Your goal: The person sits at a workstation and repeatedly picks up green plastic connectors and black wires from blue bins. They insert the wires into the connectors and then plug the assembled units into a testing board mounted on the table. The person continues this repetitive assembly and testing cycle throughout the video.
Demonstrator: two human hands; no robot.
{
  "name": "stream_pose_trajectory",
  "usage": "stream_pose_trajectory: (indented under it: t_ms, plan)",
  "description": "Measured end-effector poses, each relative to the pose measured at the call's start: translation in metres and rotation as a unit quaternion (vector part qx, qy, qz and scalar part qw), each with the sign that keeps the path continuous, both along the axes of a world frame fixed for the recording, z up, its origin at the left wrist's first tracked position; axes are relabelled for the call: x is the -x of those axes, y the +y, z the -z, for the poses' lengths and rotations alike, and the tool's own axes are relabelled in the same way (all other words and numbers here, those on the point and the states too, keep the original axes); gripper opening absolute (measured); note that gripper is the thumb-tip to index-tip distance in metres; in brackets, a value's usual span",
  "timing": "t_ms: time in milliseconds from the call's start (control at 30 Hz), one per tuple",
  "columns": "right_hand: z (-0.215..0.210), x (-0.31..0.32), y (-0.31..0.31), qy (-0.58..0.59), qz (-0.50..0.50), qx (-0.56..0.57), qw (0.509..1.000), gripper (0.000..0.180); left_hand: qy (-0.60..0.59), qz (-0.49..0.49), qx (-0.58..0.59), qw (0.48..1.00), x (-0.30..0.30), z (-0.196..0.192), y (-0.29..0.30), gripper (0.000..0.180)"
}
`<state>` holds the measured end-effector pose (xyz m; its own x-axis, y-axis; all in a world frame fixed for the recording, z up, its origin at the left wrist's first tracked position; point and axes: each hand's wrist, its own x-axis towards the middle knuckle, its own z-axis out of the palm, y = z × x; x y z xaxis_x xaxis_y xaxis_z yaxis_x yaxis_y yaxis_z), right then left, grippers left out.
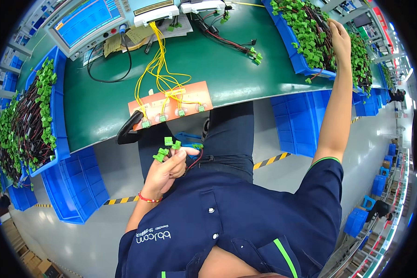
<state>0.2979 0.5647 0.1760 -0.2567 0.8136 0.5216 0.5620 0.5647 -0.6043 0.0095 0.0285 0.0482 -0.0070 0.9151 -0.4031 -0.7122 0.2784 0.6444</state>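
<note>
Bright overhead light, glare on green tabletop (227, 76), curved dark edges

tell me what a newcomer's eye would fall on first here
Probably the big heap of green plugs in the blue bin at upper right, with the right hand at it, matched by another full bin at far left. Near the middle, the left hand holds a small bunch of these plugs. Beyond it, yellow wires run down to an orange board at the table's near edge.
</note>
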Motion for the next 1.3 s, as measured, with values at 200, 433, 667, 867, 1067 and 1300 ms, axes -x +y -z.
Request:
stream_pose_trajectory:
  t_ms: [200,433,667,867,1067,1300]
  plan:
    - [0.019,-0.066,0.134,-0.237,0.113,-0.048,0.964,0.043,0.028,-0.005,0.012,1.0,-0.004,0.0,0.0,0.03]
    - [0.001,-0.032,0.064,-0.159,0.171,-0.084,0.969,0.046,0.034,-0.041,0.032,0.998,0.0,0.008,-0.007,0.029]
    - [-0.037,-0.034,-0.048,0.241,0.085,-0.306,0.917,0.016,0.074,-0.025,0.027,0.997,0.001,0.007,0.0,0.031]
    - [0.014,-0.062,-0.115,0.072,0.058,-0.307,0.947,0.016,0.084,-0.042,-0.001,0.996,0.008,0.012,0.003,0.035]
    - [0.048,-0.141,-0.099,-0.091,0.25,-0.339,0.902,0.022,0.11,-0.028,0.008,0.994,0.005,0.013,0.0,0.037]
    - [-0.022,-0.084,-0.134,0.112,0.121,-0.44,0.882,0.013,0.125,-0.026,0.015,0.992,0.002,0.02,0.001,0.04]
